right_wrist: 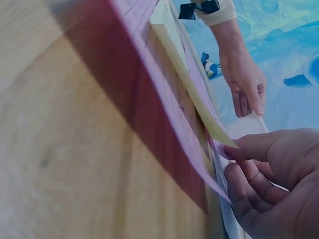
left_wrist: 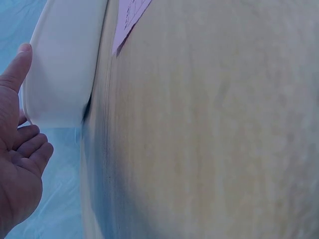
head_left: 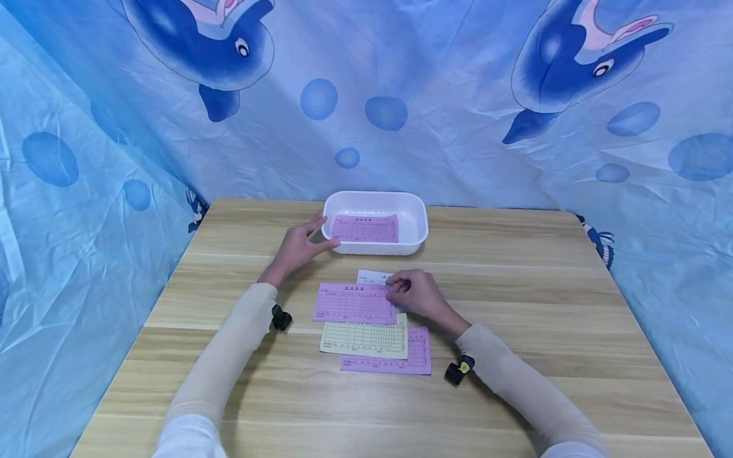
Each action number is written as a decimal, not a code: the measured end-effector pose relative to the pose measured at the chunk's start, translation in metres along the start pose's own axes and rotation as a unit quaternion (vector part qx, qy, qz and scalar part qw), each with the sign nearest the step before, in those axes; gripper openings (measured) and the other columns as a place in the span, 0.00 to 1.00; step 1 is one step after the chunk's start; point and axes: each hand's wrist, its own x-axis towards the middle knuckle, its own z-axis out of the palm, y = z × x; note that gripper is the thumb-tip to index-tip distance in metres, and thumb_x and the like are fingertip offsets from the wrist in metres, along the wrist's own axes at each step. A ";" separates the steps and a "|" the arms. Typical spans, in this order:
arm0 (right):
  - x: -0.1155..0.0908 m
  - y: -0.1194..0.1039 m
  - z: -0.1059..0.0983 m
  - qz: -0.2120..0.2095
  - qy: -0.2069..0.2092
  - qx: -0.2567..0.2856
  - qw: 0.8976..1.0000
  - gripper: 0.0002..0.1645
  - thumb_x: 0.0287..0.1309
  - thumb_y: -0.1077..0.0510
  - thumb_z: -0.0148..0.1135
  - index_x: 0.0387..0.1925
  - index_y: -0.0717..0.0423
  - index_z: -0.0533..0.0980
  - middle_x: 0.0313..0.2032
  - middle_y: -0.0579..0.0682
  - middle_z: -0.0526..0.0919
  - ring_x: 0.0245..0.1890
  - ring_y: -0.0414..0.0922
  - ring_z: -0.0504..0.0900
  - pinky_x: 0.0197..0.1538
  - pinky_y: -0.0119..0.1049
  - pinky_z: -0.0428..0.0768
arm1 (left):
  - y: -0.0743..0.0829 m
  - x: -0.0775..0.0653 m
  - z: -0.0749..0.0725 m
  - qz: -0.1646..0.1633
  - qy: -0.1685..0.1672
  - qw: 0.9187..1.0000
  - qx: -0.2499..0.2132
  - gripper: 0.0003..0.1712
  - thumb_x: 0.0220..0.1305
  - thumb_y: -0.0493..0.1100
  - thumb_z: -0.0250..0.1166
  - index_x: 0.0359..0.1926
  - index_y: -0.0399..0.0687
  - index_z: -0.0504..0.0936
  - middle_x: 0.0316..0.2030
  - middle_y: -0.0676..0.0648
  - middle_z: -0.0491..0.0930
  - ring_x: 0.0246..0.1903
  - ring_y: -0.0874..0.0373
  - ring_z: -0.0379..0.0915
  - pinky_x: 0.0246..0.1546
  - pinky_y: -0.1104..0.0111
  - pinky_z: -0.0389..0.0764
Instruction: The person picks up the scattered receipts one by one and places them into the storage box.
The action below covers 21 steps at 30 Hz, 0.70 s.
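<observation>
At the left end of a white plastic basin [head_left: 415, 226], my left hand [head_left: 299, 247] holds the corner, thumb on the near rim and index finger along the side. Inside the basin lies a pink printed form slip [head_left: 364, 229]. My right hand [head_left: 422, 294] pinches the right edge of another pink form slip [head_left: 349, 304], the uppermost of an overlapping group. Beneath it are a yellow slip [head_left: 362, 340], a lower pink slip [head_left: 422, 356] and a white slip [head_left: 371, 275], mostly covered. In the right wrist view the slips' edges curl up near the fingertips [right_wrist: 233, 172].
The wood-grain table [head_left: 515, 280] carries the basin near its far edge. A blue curtain [head_left: 458, 159] with cartoon dolphins hangs behind and along both sides. Small black cameras [head_left: 280, 317] sit on both wrists.
</observation>
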 end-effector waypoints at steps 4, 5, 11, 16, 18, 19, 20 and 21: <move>0.000 0.000 -0.004 -0.008 0.007 0.016 1.000 0.09 0.57 0.63 0.74 0.41 0.54 0.88 0.30 0.45 0.86 0.29 0.42 0.83 0.32 0.33 0.84 | 0.001 0.001 0.000 -0.002 -0.002 1.000 0.002 0.53 0.53 0.64 0.77 0.73 0.45 0.69 0.76 0.41 0.61 0.75 0.44 0.57 0.74 0.49 0.61; 0.000 0.000 -0.005 -0.009 0.010 0.018 1.000 0.08 0.57 0.62 0.74 0.40 0.54 0.88 0.30 0.45 0.86 0.29 0.42 0.83 0.32 0.33 0.84 | 0.001 0.001 -0.001 -0.002 -0.002 1.000 0.003 0.52 0.53 0.64 0.77 0.73 0.45 0.69 0.76 0.41 0.62 0.75 0.44 0.57 0.74 0.49 0.61; 0.001 -0.004 -0.014 -0.012 0.016 0.046 0.999 0.08 0.60 0.61 0.72 0.42 0.56 0.87 0.35 0.49 0.89 0.33 0.42 0.84 0.38 0.32 0.84 | 0.002 0.000 -0.001 -0.006 0.002 1.000 0.007 0.51 0.54 0.63 0.77 0.73 0.45 0.69 0.75 0.41 0.62 0.75 0.44 0.57 0.74 0.50 0.62; 0.003 -0.007 -0.019 0.020 0.010 0.093 0.995 0.09 0.62 0.59 0.71 0.44 0.57 0.87 0.36 0.50 0.88 0.34 0.43 0.85 0.38 0.32 0.85 | 0.001 0.000 -0.001 -0.009 -0.001 1.000 0.006 0.52 0.54 0.64 0.76 0.73 0.45 0.69 0.76 0.42 0.62 0.75 0.44 0.57 0.73 0.50 0.63; 0.003 -0.009 -0.021 0.031 0.010 0.105 0.994 0.10 0.62 0.59 0.71 0.44 0.58 0.86 0.36 0.51 0.88 0.35 0.44 0.86 0.38 0.33 0.85 | 0.001 0.001 -0.001 -0.010 -0.001 1.000 0.005 0.52 0.54 0.65 0.76 0.73 0.45 0.69 0.76 0.42 0.62 0.75 0.44 0.57 0.74 0.50 0.62; 0.004 -0.009 -0.022 0.037 0.012 0.109 0.993 0.09 0.62 0.59 0.72 0.43 0.57 0.87 0.35 0.51 0.88 0.35 0.44 0.86 0.38 0.34 0.85 | 0.001 0.001 -0.001 -0.011 -0.002 1.000 0.004 0.53 0.54 0.65 0.76 0.73 0.45 0.69 0.76 0.42 0.62 0.75 0.44 0.57 0.74 0.50 0.62; 0.004 -0.010 -0.023 0.042 0.013 0.112 0.993 0.09 0.62 0.59 0.72 0.43 0.57 0.87 0.35 0.51 0.88 0.35 0.45 0.86 0.38 0.34 0.85 | 0.001 0.001 -0.001 -0.011 -0.002 1.000 0.003 0.53 0.54 0.66 0.76 0.73 0.44 0.69 0.76 0.42 0.62 0.75 0.44 0.57 0.74 0.50 0.62; 0.004 -0.011 -0.024 0.047 0.015 0.114 0.992 0.09 0.61 0.59 0.72 0.43 0.57 0.87 0.35 0.50 0.88 0.35 0.45 0.86 0.39 0.35 0.85 | 0.000 0.001 -0.001 -0.012 -0.002 1.000 0.002 0.53 0.53 0.66 0.76 0.73 0.44 0.69 0.76 0.42 0.61 0.75 0.45 0.57 0.74 0.50 0.61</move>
